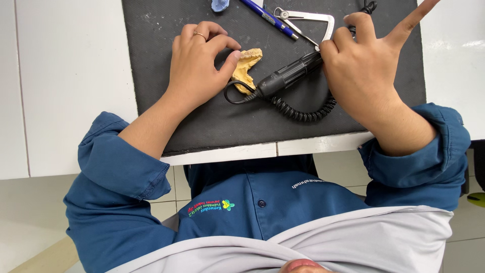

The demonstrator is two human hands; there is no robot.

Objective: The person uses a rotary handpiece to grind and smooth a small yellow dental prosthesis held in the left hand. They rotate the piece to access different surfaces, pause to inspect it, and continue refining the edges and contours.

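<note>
My left hand (197, 65), with a ring on one finger, pinches a yellow plaster dental cast (246, 68) between thumb and fingers and holds it down on the black mat (202, 121). My right hand (361, 68) grips the front end of a black motor handpiece (289, 75); one finger sticks out straight toward the top right. The handpiece lies slanted, its rear end next to the cast. Its black coiled cord (303, 112) loops below it on the mat. The working tip is hidden under my right hand.
At the mat's far edge lie a blue pen (268, 17), a metal caliper (308, 23) and a small pale blue lump (220, 5). The mat rests on a white tabletop (70, 86), whose front edge runs just above my blue shirt.
</note>
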